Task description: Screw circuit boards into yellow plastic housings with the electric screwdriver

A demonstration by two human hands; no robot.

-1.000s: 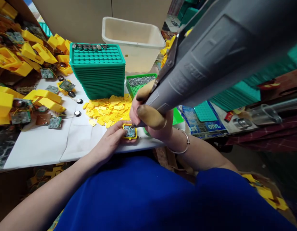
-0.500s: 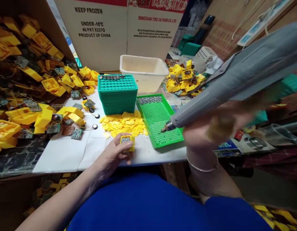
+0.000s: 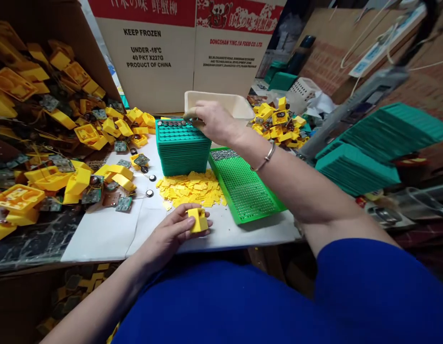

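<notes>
My left hand holds a small yellow plastic housing between thumb and fingers, low over the table's front. Its plain outer side faces up. My right hand reaches to the top of a stack of teal trays, where a row of button cells lies along the back edge. Its fingers are bent together at the end of that row, and whatever they pinch is hidden. To the right, a grey electric screwdriver hangs at a slant, apart from my hands.
Yellow flat pieces lie before the stack. A green perforated tray holds screws at its far end. A cream bin stands behind. Yellow housings with wired circuit boards heap up left; more teal trays sit right.
My right hand has let go of the electric screwdriver and moved left to the button cells on the tray stack. In my left hand the housing is turned over, hiding its circuit board.
</notes>
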